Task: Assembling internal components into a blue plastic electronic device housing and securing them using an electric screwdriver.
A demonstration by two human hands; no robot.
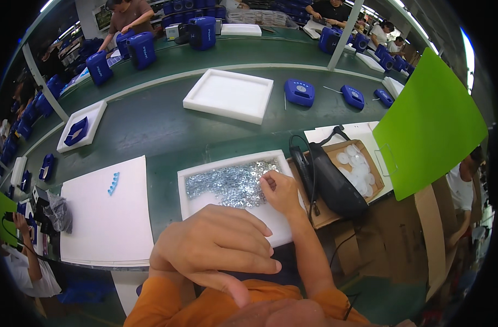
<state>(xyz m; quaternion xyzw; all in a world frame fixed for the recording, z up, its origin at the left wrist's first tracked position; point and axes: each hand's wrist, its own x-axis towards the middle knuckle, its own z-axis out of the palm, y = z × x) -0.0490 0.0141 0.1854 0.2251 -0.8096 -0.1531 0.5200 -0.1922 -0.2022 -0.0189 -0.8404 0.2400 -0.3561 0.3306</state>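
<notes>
A white foam tray point(188, 209) in front of me holds a heap of small shiny metal pieces point(227, 182), which look like washers or nuts. At the heap's right edge is my right hand point(280, 192), its thumb and fingertips drawn together down at the pieces. Whatever is pinched there is too small to make out. My left hand point(219, 242) is raised close to the camera, above the near edge of the tray. Its fingers stretch out to the right with the thumb apart, and nothing shows in them. It hides part of the tray.
Right of the tray, a black pouch point(336, 182) with a cable lies over a cardboard box point(377, 188) of translucent discs. A green board point(431, 131) rises beyond. Left is a white sheet point(104, 218) bearing a blue strip point(113, 183). The conveyor carries foam trays and blue cases point(299, 92).
</notes>
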